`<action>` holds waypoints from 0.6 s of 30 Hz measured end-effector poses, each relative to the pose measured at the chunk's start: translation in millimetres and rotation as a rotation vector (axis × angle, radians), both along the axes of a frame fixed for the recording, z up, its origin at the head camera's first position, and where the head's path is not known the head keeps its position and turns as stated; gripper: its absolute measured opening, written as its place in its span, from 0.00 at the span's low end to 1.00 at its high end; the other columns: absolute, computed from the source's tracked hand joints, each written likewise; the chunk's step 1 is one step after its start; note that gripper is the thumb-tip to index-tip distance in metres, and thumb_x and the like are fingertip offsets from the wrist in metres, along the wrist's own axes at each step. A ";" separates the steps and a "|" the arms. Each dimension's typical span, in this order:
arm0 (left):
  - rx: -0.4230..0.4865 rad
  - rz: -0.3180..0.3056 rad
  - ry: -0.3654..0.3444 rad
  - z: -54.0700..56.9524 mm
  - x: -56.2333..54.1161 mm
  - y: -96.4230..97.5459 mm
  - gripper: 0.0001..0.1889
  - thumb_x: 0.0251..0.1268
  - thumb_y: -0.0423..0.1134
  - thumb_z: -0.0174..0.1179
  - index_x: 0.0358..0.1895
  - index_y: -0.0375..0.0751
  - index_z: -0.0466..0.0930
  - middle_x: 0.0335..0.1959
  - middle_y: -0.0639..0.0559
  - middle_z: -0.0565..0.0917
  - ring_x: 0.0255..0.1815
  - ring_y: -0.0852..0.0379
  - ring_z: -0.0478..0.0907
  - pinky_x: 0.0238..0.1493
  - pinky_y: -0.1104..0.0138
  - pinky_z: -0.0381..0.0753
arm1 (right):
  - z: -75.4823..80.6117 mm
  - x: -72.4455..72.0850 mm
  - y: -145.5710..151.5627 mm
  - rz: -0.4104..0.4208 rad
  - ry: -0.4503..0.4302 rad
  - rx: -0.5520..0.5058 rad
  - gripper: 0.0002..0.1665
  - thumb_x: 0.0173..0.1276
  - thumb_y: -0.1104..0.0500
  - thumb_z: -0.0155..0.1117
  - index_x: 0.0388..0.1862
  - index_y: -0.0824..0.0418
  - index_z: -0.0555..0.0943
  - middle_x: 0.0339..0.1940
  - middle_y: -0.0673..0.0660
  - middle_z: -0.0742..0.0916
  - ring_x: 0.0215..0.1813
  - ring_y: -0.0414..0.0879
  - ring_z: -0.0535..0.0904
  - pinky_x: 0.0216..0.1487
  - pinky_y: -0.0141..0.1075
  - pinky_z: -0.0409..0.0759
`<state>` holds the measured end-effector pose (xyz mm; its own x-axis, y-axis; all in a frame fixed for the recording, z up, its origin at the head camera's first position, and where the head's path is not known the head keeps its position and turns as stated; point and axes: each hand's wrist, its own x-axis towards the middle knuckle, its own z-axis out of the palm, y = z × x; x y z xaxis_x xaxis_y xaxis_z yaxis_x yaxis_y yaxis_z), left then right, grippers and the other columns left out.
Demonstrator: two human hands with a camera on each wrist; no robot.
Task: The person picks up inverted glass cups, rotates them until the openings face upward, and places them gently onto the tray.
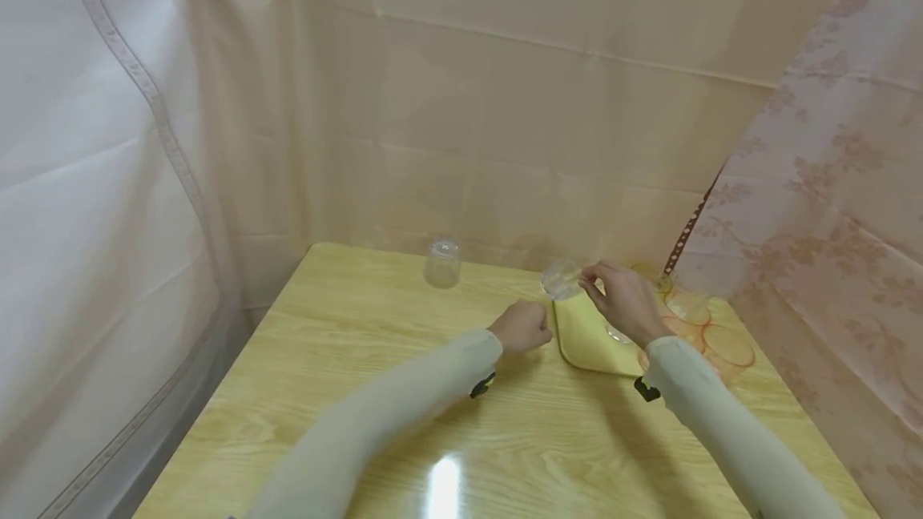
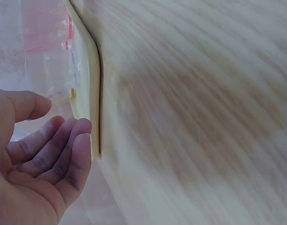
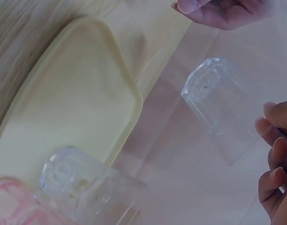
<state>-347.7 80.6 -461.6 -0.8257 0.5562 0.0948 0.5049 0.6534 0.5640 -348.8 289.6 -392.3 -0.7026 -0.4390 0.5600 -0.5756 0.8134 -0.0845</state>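
Observation:
My right hand [image 1: 623, 299] pinches the edge of a clear drinking glass [image 1: 559, 279] between thumb and fingertips. That glass [image 3: 223, 108] tilts above the far left corner of a pale yellow tray [image 1: 587, 347]. In the left wrist view my left hand [image 2: 45, 164] has loosely curled fingers with nothing between them. It hovers just left of the tray's edge, close to the lifted glass but apart from it. Another clear glass [image 3: 87, 183] is on the tray, partly hidden under my right arm in the head view.
A clear glass [image 1: 443, 264] stands upside down near the table's back edge. Several clear tumblers with orange-red rims [image 1: 728, 345] crowd the tray's right side. Beige curtains [image 1: 469, 102] hang behind the wooden table [image 1: 346, 327], and patterned cloth [image 1: 829, 263] hangs at the right.

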 end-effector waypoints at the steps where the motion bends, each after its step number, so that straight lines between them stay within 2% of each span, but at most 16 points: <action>1: -0.008 0.007 0.001 -1.4 -0.8 2.3 0.22 0.72 0.38 0.63 0.15 0.47 0.71 0.10 0.61 0.69 0.10 0.68 0.63 0.18 0.76 0.67 | 0.3 -1.1 1.0 0.000 0.005 0.011 0.06 0.69 0.59 0.72 0.43 0.60 0.87 0.38 0.53 0.89 0.26 0.45 0.80 0.25 0.42 0.76; 8: -0.013 0.034 -0.020 -13.7 0.7 15.3 0.29 0.69 0.39 0.66 0.09 0.48 0.63 0.06 0.62 0.61 0.08 0.67 0.56 0.13 0.74 0.56 | 1.3 -12.5 9.7 -0.023 0.009 0.040 0.06 0.70 0.59 0.71 0.43 0.59 0.87 0.40 0.55 0.89 0.30 0.52 0.85 0.25 0.47 0.79; 12: -0.033 0.035 0.002 -19.1 2.9 23.0 0.30 0.71 0.43 0.66 0.09 0.49 0.63 0.06 0.62 0.60 0.08 0.68 0.55 0.13 0.75 0.56 | 0.6 -17.0 16.0 -0.034 0.031 0.053 0.06 0.69 0.59 0.72 0.42 0.59 0.87 0.40 0.55 0.89 0.29 0.52 0.84 0.25 0.49 0.79; 18: -0.021 0.041 -0.052 -23.9 4.9 33.6 0.28 0.72 0.42 0.66 0.11 0.47 0.67 0.07 0.61 0.64 0.08 0.67 0.58 0.13 0.75 0.59 | -1.4 -23.8 23.2 -0.033 0.049 0.092 0.06 0.69 0.60 0.72 0.42 0.61 0.88 0.39 0.56 0.89 0.29 0.51 0.85 0.24 0.47 0.80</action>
<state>-342.8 114.3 -485.5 -0.8514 0.5229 0.0404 0.4479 0.6850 0.5746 -372.5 312.7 -393.7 -0.6901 -0.4672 0.5527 -0.5501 0.8349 0.0188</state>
